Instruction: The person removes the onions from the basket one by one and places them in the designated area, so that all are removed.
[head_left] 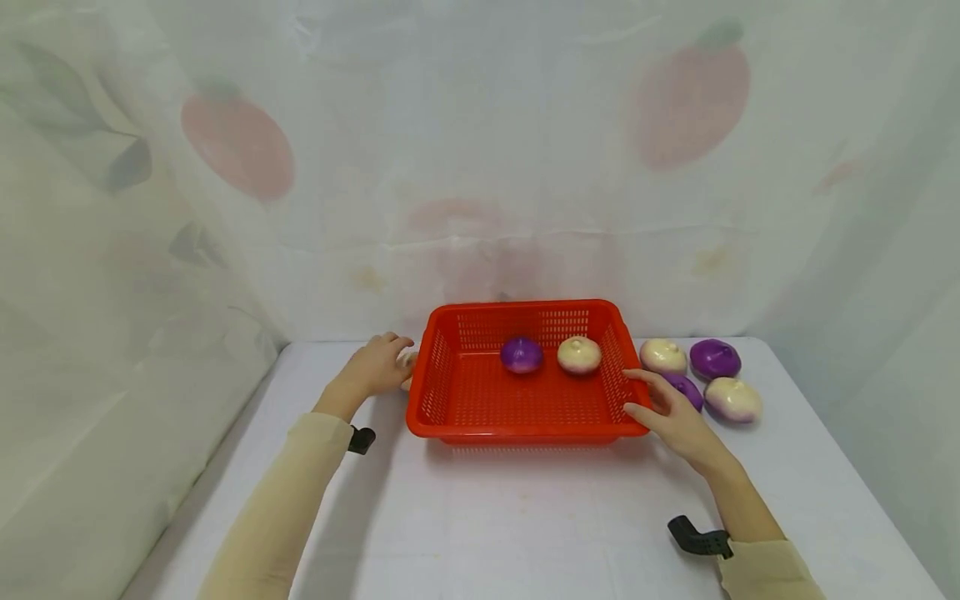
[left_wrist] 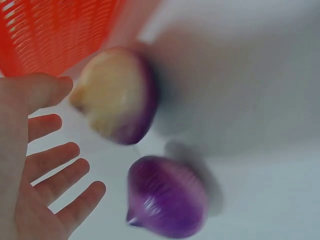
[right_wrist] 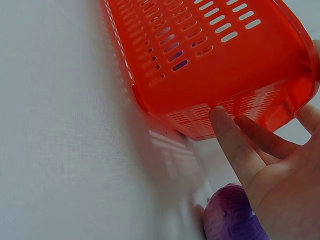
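Observation:
A red slotted plastic basket [head_left: 525, 417] stands on the white table with a purple onion [head_left: 521, 355] and a cream onion [head_left: 578, 355] inside. My right hand [head_left: 678, 421] grips its right end: digits reach over the rim, while other fingers [right_wrist: 232, 142] lie along the outer wall. At the basket's left side is my left hand [head_left: 371, 371], its fingers spread and holding nothing. The left wrist view has a blurred cream-and-purple onion [left_wrist: 117, 95] by the thumb and a purple onion [left_wrist: 167, 197] beyond the fingertips. In the head view, hand and basket mostly hide these two.
Right of the basket sit cream onions [head_left: 663, 357] [head_left: 733, 400] and purple onions [head_left: 715, 359] [head_left: 684, 391], the last partly behind my right hand. A pale printed cloth [head_left: 465, 167] hangs behind the table [head_left: 510, 533] and along both sides.

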